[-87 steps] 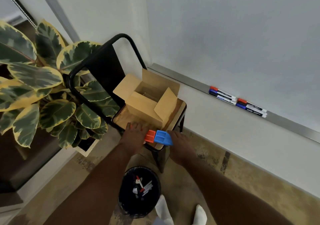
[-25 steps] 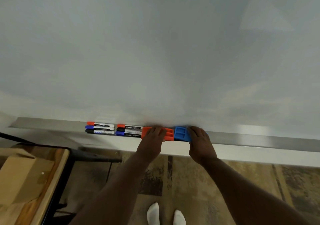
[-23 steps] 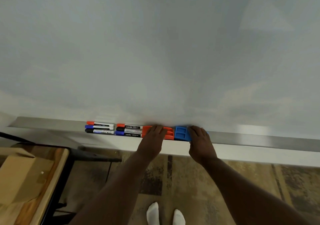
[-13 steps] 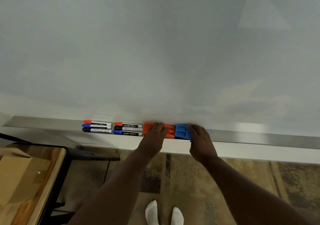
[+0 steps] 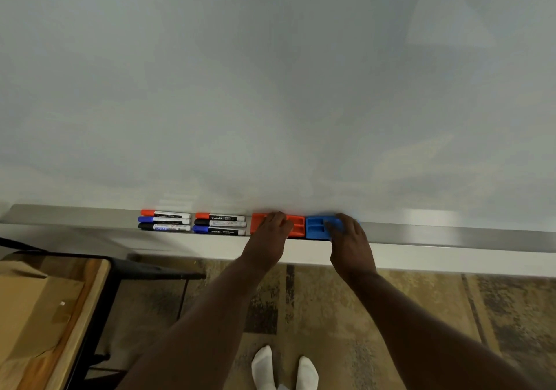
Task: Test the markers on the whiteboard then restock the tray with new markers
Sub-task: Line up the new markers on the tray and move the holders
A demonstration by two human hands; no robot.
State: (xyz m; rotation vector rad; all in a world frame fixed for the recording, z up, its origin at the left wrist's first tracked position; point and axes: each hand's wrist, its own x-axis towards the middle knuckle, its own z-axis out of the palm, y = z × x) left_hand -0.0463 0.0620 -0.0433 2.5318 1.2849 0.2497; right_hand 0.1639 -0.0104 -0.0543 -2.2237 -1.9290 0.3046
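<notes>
Room first: you're facing a big wiped whiteboard (image 5: 270, 88) with a metal tray (image 5: 451, 234) running along its bottom edge and patchy tan carpet (image 5: 421, 314) under your white socks (image 5: 263, 365). Off to your lower left there's a small wooden tabletop (image 5: 87, 305) on a black frame, with a cardboard box (image 5: 27, 314) sitting on it. Six markers are lying flat in the tray in two neat trios, end to end: the left trio (image 5: 165, 220) goes red, blue, black from the back, the right trio (image 5: 219, 224) red, black, blue. Right after those comes an orange block (image 5: 296, 227), touching a blue block (image 5: 314, 228), both down in the tray. Your left hand (image 5: 272, 227) has its grip curled over the orange block, just beside the nearest marker ends but not on them. Your right hand (image 5: 349, 236) is clamped over the blue block's right end, further along from the markers.
</notes>
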